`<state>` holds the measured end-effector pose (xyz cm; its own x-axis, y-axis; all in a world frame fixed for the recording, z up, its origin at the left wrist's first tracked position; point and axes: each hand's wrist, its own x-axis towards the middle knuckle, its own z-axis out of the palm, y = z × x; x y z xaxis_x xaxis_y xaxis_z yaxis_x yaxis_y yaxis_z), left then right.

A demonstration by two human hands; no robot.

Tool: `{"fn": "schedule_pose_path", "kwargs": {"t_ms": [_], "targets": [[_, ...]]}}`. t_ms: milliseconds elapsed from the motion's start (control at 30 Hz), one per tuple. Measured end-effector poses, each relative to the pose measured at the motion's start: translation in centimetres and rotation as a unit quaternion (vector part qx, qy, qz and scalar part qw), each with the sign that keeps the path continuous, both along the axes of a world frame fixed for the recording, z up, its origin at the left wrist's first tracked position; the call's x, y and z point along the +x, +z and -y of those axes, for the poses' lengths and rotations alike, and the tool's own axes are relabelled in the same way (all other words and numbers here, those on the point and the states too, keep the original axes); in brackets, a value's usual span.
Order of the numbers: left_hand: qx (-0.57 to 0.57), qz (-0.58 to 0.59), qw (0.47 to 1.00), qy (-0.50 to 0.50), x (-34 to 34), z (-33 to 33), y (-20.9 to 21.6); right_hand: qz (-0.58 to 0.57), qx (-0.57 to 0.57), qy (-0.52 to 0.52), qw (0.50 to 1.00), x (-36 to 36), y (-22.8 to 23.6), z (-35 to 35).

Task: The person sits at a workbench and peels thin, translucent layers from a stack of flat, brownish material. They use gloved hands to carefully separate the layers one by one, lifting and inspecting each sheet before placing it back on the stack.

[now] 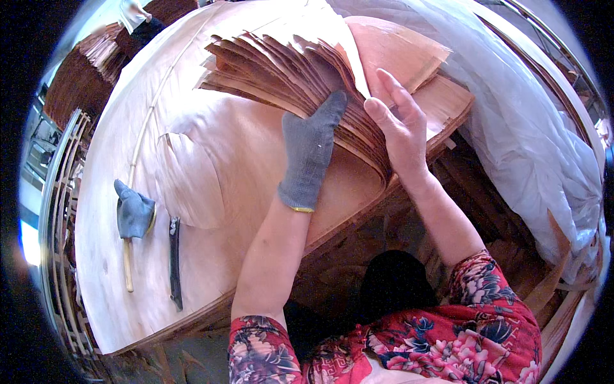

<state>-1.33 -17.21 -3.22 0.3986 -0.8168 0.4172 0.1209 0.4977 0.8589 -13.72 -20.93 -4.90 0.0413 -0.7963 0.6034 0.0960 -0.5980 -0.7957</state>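
Observation:
A thick, fanned bundle of thin brown wood veneer sheets [275, 70] bends over the near edge of the stack before me. My left hand [310, 144], in a grey knit glove, grips this bundle. Its thumb lies across the top, and its other fingers are hidden beneath the sheets. Bare, my right hand [403, 125] stands against the bundle's right side with its fingers stretched upward and apart. Under both hands is a broad stack of pale veneer [249, 141]. More reddish veneer sheets [396, 48] lie just beyond my right hand.
On the left, a grey glove [135, 211] lies on a thin stick [150, 112], beside a dark strip-shaped tool [174, 262]. Translucent plastic sheeting [511, 128] covers the right side. Brown veneer piles [77, 83] and a person [141, 22] are at the far left.

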Motion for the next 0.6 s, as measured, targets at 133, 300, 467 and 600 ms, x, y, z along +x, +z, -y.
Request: {"fn": "schedule_pose_path", "kwargs": {"t_ms": [133, 300, 467, 600], "targets": [[0.002, 0.013, 1.000, 0.006, 0.31, 0.11, -0.18, -0.023, 0.015, -0.008, 1.000, -0.10, 0.04, 0.03], [-0.007, 0.001, 1.000, 0.001, 0.09, 0.06, 0.05, 0.031, 0.025, 0.034, 0.999, 0.20, -0.09, -0.10], [-0.015, -0.009, 1.000, 0.002, 0.01, 0.19, -0.07, 0.007, 0.005, -0.013, 1.000, 0.12, 0.13, -0.25], [0.005, 0.016, 1.000, 0.014, 0.29, 0.25, -0.30, -0.065, -0.042, -0.125, 0.989, 0.17, -0.08, -0.16]]}}
